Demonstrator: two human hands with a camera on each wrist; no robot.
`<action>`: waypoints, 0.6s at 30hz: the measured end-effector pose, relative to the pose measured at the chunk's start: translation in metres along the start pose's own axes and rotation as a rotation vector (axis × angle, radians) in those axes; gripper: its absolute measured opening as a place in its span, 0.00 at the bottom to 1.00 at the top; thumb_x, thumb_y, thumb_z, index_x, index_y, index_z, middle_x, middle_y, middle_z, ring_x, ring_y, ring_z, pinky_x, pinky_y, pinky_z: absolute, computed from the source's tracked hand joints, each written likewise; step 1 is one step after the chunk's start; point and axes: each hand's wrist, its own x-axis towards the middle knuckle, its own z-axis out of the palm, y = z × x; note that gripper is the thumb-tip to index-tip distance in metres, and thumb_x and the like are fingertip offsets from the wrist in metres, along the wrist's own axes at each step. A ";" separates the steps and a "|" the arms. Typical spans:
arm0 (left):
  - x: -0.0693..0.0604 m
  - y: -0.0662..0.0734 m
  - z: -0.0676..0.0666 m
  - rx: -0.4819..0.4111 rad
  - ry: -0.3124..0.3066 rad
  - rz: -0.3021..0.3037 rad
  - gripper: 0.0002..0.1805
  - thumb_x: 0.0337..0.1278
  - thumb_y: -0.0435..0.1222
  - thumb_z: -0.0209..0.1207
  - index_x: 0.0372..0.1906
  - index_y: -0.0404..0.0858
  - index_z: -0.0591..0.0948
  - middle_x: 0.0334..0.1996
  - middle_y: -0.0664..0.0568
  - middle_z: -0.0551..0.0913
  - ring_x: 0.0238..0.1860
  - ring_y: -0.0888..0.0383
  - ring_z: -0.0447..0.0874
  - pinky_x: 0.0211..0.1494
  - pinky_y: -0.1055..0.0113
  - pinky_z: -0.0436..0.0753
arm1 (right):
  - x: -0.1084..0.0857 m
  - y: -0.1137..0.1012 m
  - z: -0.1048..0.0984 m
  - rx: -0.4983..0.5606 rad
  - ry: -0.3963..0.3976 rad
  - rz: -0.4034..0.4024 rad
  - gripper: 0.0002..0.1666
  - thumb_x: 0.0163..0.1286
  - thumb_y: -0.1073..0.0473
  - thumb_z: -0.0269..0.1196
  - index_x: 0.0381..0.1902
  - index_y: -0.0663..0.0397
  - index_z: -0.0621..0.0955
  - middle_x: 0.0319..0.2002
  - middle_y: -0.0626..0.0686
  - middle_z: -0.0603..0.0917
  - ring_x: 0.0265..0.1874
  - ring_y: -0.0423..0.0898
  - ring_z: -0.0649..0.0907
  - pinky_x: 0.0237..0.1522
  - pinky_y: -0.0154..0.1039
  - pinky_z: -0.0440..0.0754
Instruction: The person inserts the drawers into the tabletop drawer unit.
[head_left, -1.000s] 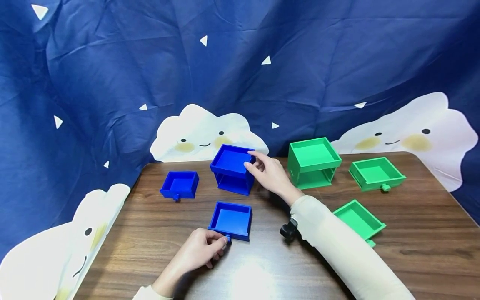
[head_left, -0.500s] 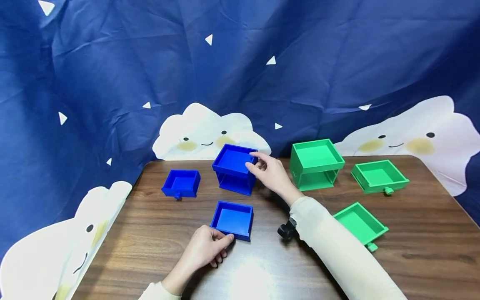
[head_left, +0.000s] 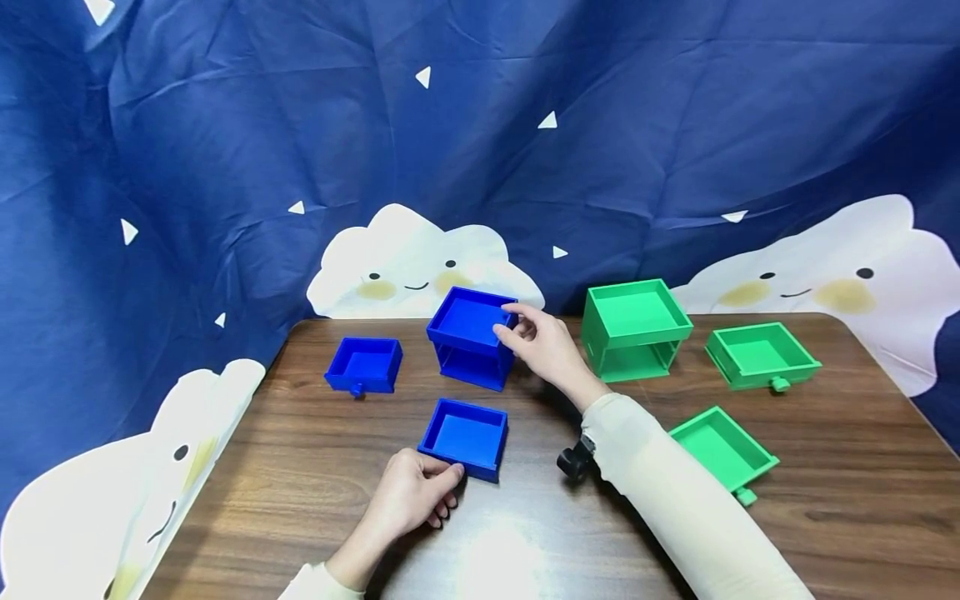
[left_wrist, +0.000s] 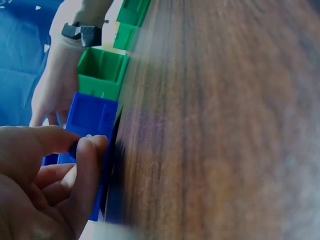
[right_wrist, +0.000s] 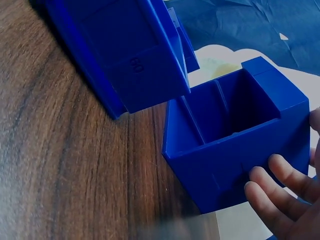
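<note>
My left hand (head_left: 411, 493) pinches the knob of a shallow blue drawer (head_left: 463, 438) between thumb and index finger; the fingers hide most of the knob (left_wrist: 73, 149) in the left wrist view. Beyond that drawer stands a blue cabinet (head_left: 468, 367) with a tray-like top and an open front. At its right side, my right hand (head_left: 546, 343) grips the upper edge, thumb over the top. Several fingertips (right_wrist: 260, 175) rest against the outer side wall in the right wrist view. Whether the drawer touches the table all along its base I cannot tell.
Another blue drawer (head_left: 365, 364) lies at the left. To the right stands a green cabinet (head_left: 633, 321), with one green drawer (head_left: 763, 354) beside it and a second green drawer (head_left: 723, 450) nearer, by the right forearm. A blue curtain (head_left: 480, 125) hangs behind the wooden table (head_left: 300, 467).
My left thumb has closed over the knob that showed before, and the drawer has shifted very slightly away from me. My right hand has stayed on the blue cabinet. The head view has drifted a little.
</note>
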 end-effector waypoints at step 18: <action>0.011 0.005 -0.006 -0.112 0.089 -0.007 0.13 0.72 0.35 0.66 0.40 0.26 0.92 0.21 0.43 0.89 0.16 0.64 0.81 0.22 0.63 0.87 | 0.001 0.001 0.000 0.048 -0.008 0.007 0.28 0.78 0.49 0.70 0.69 0.52 0.82 0.34 0.53 0.89 0.28 0.45 0.84 0.37 0.41 0.83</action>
